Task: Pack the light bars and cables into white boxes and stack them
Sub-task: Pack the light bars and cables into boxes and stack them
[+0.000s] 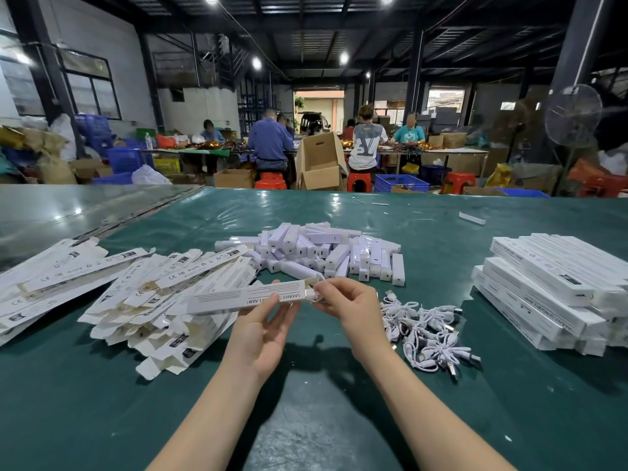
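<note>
- Two bare arms reach out over the green table (102, 402).
- The left hand (268, 329) is palm up, with its fingers curled round a long white box (238, 297). It holds the box up off the table, lying sideways.
- The right hand (350, 300) pinches at the open right end of that box. Something small and white sits under its fingertips, but I cannot tell if it is a flap or a cable.
- Just right of the hands lies a tangled heap of white cables (424, 329).
- To the left is a big messy pile of flat boxes (136, 294), not folded up yet.
- Behind the held box sits a heap of short white light bars (323, 249), lying every which way.
- Far to the right, closed white boxes are piled in a neat stack (550, 290).
- One small white piece (472, 218) lies alone, farther back on the table.
- Past the table, people sit on red stools (360, 181) at long work tables.
- An open cardboard box (321, 161) stands between them, with blue crates (401, 183) on the floor.
- A big round fan (572, 119) stands on the right.
</note>
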Demonstrator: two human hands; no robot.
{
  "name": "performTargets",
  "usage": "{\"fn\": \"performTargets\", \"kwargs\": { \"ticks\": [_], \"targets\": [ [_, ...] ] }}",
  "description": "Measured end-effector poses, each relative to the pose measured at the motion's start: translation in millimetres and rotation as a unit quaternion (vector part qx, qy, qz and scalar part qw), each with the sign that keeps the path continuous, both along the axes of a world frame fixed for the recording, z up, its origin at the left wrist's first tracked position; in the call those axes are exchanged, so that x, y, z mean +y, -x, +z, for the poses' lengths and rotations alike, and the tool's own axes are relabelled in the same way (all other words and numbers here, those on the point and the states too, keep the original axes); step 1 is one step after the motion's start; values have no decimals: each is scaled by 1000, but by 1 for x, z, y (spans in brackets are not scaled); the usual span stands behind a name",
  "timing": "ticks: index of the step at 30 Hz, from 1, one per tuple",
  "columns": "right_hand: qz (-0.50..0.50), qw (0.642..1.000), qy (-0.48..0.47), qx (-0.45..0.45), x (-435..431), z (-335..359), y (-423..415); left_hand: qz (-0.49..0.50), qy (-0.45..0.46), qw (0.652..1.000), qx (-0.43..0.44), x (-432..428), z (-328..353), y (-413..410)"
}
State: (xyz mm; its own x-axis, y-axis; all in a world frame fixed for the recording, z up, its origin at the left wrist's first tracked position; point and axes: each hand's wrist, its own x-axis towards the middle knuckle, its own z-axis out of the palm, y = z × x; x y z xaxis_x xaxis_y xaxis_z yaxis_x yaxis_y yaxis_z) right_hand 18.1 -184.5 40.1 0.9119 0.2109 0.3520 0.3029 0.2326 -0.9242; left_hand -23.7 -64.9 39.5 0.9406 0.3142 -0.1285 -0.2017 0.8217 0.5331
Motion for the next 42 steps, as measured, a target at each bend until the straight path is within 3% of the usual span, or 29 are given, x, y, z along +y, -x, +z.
{"fn": "performTargets", "kwargs": {
  "ticks": [9, 16, 23, 28, 33, 42],
  "targets": [
    [17, 1000, -13, -3, -1, 2, 0, -10, -28, 999, -23, 1, -2, 0],
    [15, 999, -35, 25, -2, -3, -3, -17, 5, 999, -32, 2, -3, 1],
    [-13, 999, 12, 34, -13, 5, -7, -15, -136, 988, -72, 0, -8, -1],
    [-5, 997, 10, 80, -11, 3, -9, -1, -107, 992, -74, -3, -11, -3],
    [29, 990, 29, 136, -10, 0, -10, 24, -149, 986, -75, -5, -13, 0],
    [-12, 993, 119, -5, -8, 10, -3, 22, -146, 985, -86, -3, -10, -2]
  ]
}}
